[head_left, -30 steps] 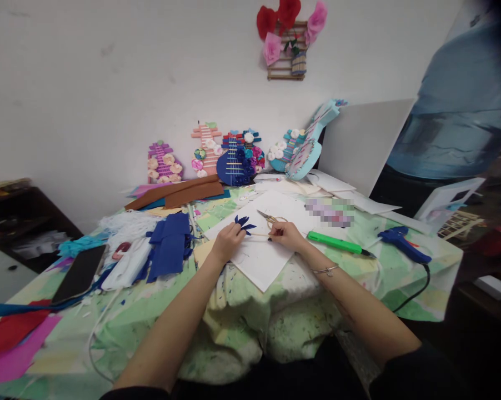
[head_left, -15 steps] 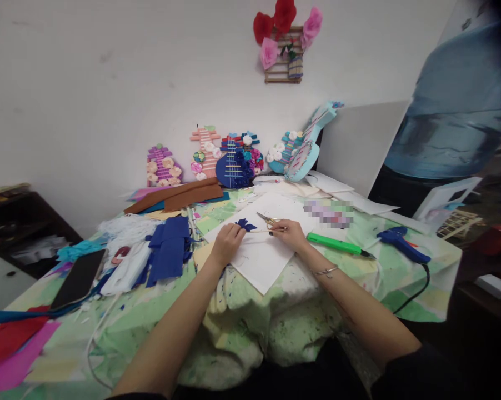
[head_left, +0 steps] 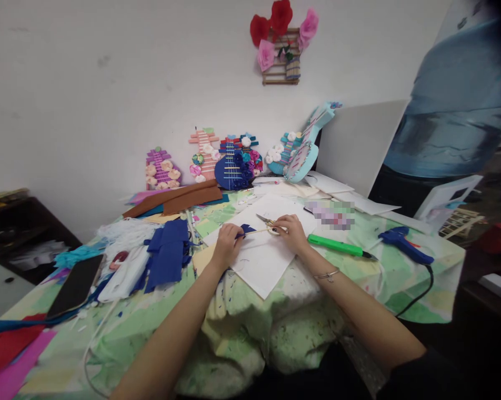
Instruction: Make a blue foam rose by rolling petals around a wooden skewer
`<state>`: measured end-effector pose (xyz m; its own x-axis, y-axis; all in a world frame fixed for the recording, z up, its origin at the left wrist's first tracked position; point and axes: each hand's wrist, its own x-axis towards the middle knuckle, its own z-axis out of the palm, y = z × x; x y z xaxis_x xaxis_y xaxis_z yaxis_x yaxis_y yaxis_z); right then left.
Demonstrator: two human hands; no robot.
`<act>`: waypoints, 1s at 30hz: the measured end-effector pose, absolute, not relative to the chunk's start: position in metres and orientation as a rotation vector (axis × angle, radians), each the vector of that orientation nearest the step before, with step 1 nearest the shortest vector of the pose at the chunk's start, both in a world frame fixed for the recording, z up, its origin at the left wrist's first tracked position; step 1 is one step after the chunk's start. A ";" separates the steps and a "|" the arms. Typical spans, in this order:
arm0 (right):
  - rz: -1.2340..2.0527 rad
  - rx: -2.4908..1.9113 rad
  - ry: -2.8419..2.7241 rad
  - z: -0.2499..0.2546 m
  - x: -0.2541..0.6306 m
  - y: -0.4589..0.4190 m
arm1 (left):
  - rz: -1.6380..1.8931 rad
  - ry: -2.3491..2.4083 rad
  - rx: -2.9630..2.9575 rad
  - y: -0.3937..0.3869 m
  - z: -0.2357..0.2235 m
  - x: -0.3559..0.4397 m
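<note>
A thin pale stick (head_left: 257, 230) stretches between my two hands over a white paper sheet (head_left: 259, 266). My left hand (head_left: 228, 244) is closed, pinching the stick's left end beside dark blue petal-like paper (head_left: 247, 228). Whether that paper is fixed to the stick, I cannot tell. On the other end, my right hand (head_left: 292, 233) has its fingers closed round the stick. Scissors (head_left: 264, 219) with gold-coloured handles lie just beyond, partly covered by the right fingers. A green marker-like tool (head_left: 336, 244) with a dark tip rests right of my right hand.
A blue glue gun (head_left: 404, 244) with a cord lies at the right. Leftward are folded blue crepe paper (head_left: 167, 253), a white power strip (head_left: 125, 272) and a dark phone (head_left: 75, 286). Decorated guitar shapes (head_left: 229, 169) stand along the wall. A large water bottle (head_left: 450, 111) is at the right.
My left hand has turned slightly, and less of the blue paper shows beside its fingers. The stick now slants up to the right. My right hand has shifted slightly.
</note>
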<state>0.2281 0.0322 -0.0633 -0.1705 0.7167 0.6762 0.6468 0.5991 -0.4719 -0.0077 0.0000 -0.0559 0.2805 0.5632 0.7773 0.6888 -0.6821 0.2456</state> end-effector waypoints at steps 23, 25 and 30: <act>-0.078 -0.999 -2.093 -0.049 0.214 0.017 | -2.478 -1.576 -2.497 -0.007 -0.043 0.006; -0.042 -1.012 -2.076 -0.049 0.217 0.020 | -2.535 -1.577 -2.460 -0.006 -0.043 0.004; 0.081 -1.073 -1.996 -0.049 0.230 0.031 | -2.697 -1.575 -2.323 -0.003 -0.040 -0.004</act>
